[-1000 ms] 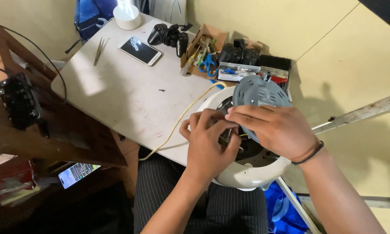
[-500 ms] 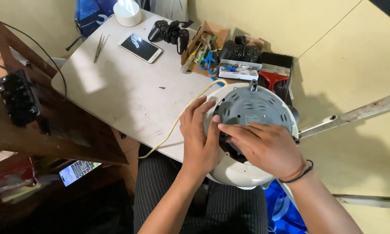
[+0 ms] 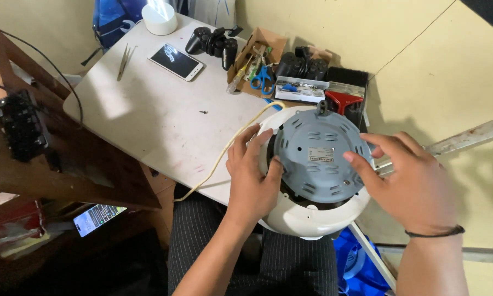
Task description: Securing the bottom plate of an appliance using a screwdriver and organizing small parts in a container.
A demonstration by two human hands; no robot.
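A round white appliance (image 3: 298, 222) lies upside down on my lap and the table's edge. A grey base plate (image 3: 317, 159) sits flat in its underside. My left hand (image 3: 251, 186) grips the appliance's left rim, thumb pressed on the grey plate. My right hand (image 3: 413, 183) holds the right side, fingertips on the plate's edge. A cream power cord (image 3: 224, 153) runs from the top of the appliance past my left hand and off the table.
On the white table (image 3: 148, 109) lie a small screw (image 3: 202, 112), a phone (image 3: 176, 61), tweezers (image 3: 124, 60), game controllers (image 3: 213, 43), a cardboard box (image 3: 274, 39) of tools with blue scissors (image 3: 263, 78) and a red brush (image 3: 345, 100). A keyboard (image 3: 19, 126) rests on a wooden stand at left.
The grey plate, held tilted over the appliance by my right hand, has come down flat into the underside. Both hands have moved apart to the appliance's sides.
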